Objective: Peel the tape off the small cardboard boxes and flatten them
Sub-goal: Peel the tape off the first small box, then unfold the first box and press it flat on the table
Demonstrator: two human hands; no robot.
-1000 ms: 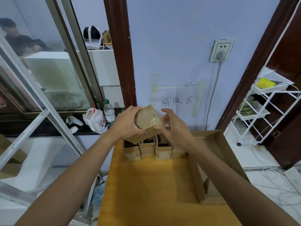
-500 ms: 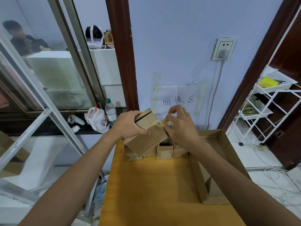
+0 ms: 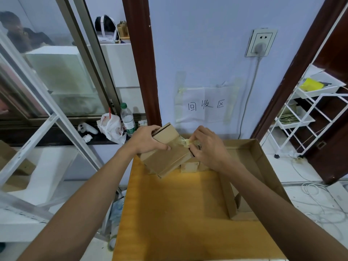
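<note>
Left hand [image 3: 148, 141] grips a small brown cardboard box [image 3: 166, 153], fingers curled; right hand [image 3: 207, 147] pinches yellowish clear tape [image 3: 183, 142]; best peeled low and steadily, box braced.

plain brown small cardboard box [image 3: 167, 157], yellowish translucent tape [image 3: 185, 142], orange-yellow table [image 3: 178, 213], pale lilac wall [image 3: 197, 44]

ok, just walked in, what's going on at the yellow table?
A person is working on a small brown cardboard box at the far end of the yellow table. The left hand grips the box; the right hand pinches a strip of clear yellowish tape partly lifted off it. More small cardboard boxes stand behind it, beside a large open cardboard tray.
</note>
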